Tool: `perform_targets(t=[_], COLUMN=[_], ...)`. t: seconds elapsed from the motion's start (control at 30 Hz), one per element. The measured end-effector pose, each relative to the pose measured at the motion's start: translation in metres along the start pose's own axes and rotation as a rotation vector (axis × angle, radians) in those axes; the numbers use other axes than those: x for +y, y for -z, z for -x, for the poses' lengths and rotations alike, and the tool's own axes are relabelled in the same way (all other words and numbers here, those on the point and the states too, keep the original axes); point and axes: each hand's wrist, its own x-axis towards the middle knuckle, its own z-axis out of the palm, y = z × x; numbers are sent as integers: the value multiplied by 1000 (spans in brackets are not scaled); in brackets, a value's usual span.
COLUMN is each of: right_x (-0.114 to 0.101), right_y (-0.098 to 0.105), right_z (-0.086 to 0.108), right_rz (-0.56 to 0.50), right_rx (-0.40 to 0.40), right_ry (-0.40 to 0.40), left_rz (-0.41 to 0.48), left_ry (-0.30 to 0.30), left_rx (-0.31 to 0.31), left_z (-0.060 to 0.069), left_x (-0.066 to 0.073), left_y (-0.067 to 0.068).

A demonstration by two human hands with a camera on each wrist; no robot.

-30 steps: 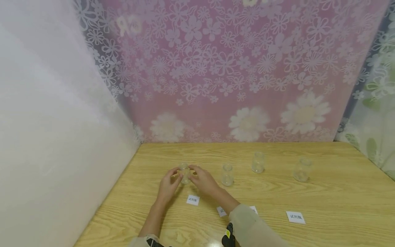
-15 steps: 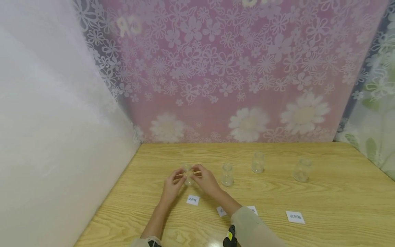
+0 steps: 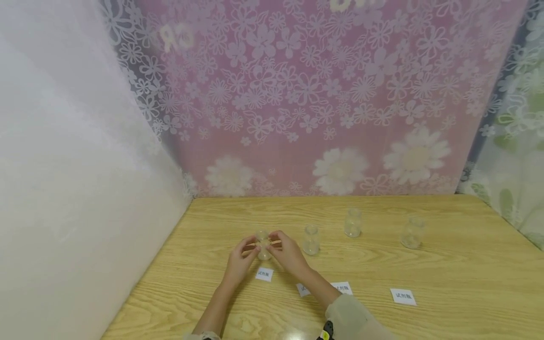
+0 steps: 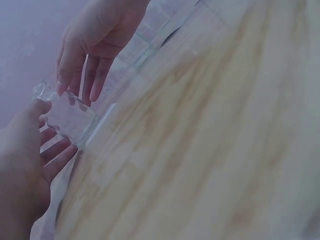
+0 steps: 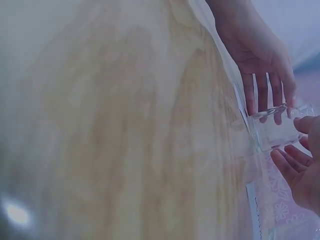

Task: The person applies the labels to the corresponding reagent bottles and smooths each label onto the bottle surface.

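A small clear glass bottle (image 3: 264, 255) stands upright on the wooden table, behind the leftmost card. My left hand (image 3: 240, 263) holds it from the left, thumb and fingers on its side. From the right, my right hand (image 3: 290, 255) grips the same bottle. In the left wrist view, the left thumb presses near the neck of the bottle (image 4: 72, 117) while the fingers lie along its lower side. Thumb and fingertips of the right hand (image 5: 302, 165) are around the bottle (image 5: 272, 132) in the right wrist view.
To the right stand three more glass vessels: a near bottle (image 3: 311, 242), a farther one (image 3: 352, 224) and a wider jar (image 3: 412, 234). Printed white cards lie in front, a left card (image 3: 264, 274) and a right card (image 3: 403, 296) among them. My right forearm partly covers another card (image 3: 302, 290).
Both hands have slid the bottle a little to the right and towards me, behind the left card. The other vessels and the cards stay where they were.
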Motion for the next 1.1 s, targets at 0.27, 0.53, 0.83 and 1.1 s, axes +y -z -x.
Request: perform_targets(t=[0.27, 0.53, 0.83, 1.1], right_x=[-2, -7, 2, 6], right_y=[-1, 1, -6, -6], right_z=[5, 25, 45, 48], right_rz=[3, 20, 322, 472], right_rx=[18, 56, -67, -63], right_ry=[-36, -80, 34, 136], left_rz=[12, -133, -417, -489], left_ry=[-19, 9, -43, -62], left_rx=[-33, 49, -175, -221], left_z=[1, 7, 24, 25], left_x=[-11, -37, -31, -32], left_y=[0, 5, 9, 8])
